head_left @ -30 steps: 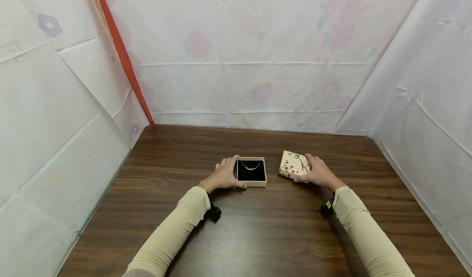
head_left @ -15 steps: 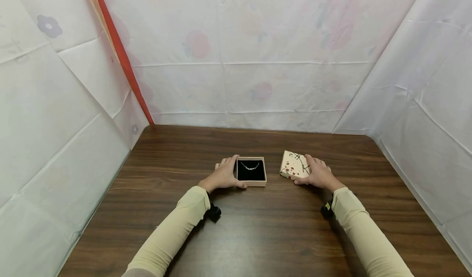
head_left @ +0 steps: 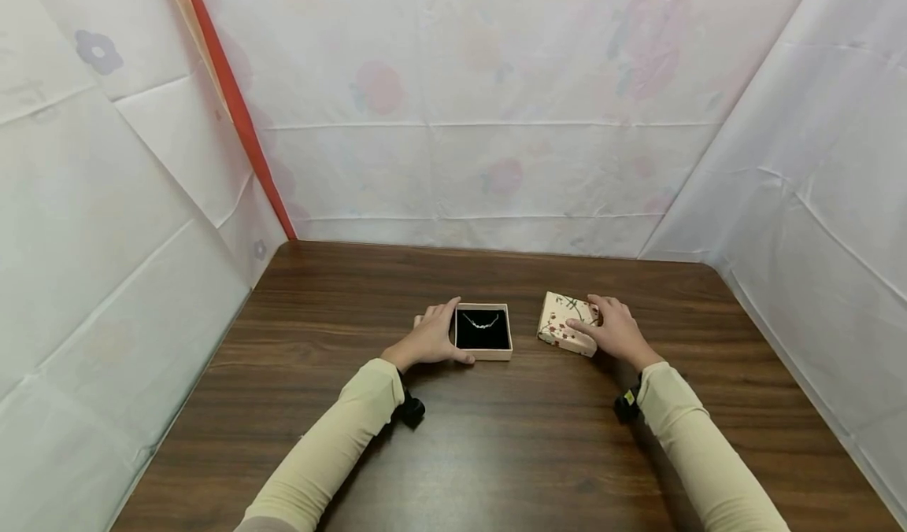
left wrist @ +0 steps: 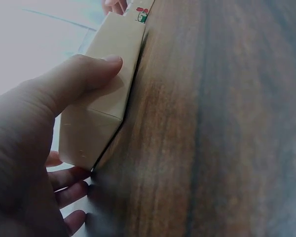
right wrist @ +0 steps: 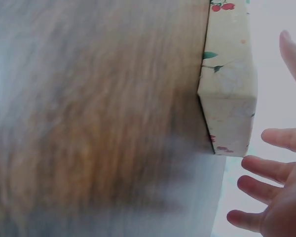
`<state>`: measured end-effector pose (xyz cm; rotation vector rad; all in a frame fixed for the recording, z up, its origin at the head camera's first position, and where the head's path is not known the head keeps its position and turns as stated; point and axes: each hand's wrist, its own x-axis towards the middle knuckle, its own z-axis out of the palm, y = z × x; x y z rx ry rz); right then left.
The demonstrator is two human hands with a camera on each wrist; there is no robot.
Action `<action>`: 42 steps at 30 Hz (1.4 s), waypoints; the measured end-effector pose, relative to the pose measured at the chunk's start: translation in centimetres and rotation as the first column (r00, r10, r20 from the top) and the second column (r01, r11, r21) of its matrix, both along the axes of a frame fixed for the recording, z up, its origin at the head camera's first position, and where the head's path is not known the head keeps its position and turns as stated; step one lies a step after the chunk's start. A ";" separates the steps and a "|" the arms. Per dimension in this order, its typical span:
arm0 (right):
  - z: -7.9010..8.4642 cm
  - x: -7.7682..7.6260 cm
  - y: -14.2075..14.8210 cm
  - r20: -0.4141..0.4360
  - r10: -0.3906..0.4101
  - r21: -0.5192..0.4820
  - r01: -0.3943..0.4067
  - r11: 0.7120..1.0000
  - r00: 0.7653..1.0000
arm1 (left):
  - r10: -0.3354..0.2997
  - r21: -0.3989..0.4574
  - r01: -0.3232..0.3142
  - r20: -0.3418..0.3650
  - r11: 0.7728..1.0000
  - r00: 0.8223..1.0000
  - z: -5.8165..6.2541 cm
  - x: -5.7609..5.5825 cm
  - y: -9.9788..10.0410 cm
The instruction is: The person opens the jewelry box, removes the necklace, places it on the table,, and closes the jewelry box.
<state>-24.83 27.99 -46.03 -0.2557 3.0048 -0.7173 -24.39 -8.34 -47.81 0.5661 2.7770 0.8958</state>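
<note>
A small cream jewelry box base [head_left: 489,355] with a black insert stands on the table, and a silver necklace [head_left: 485,326] lies on the insert. My left hand [head_left: 428,339] holds this base at its left end, thumb against the front wall [left wrist: 111,94] and fingers around the far side. To its right rests the box lid [head_left: 560,323], cream with printed red flowers and green stems, top side up and slightly turned. Beside the lid's right edge is my right hand [head_left: 618,335], fingers spread and thumb raised; the right wrist view shows its fingertips [right wrist: 266,170] apart from the lid.
The dark wood-grain table [head_left: 510,453] carries both box parts. White patterned sheets [head_left: 460,83] hang behind it and along both sides, with a red strip [head_left: 234,99] at the back left. A black wrist camera [head_left: 411,408] hangs under the left sleeve.
My right hand moved the lid a little to the right, then let it go, its thumb lifting off the front side. The left hand and the box base stay put.
</note>
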 end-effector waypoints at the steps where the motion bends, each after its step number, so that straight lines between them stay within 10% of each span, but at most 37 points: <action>1: 0.0 0.0 0.0 -0.014 -0.003 -0.008 0.003 1.000 1.000 | -0.002 -0.004 0.002 -0.003 1.000 1.000 0.0 0.0 0.0; 14: -0.1 -0.4 -0.4 -0.145 -0.056 -0.124 0.038 0.992 0.988 | 0.003 -0.024 -0.003 0.000 1.000 1.000 -0.1 0.2 0.3; 42: 1.1 -0.5 -2.3 -0.140 -0.049 -0.183 0.023 0.983 0.989 | -0.017 0.024 0.017 0.006 1.000 1.000 -0.2 0.2 0.0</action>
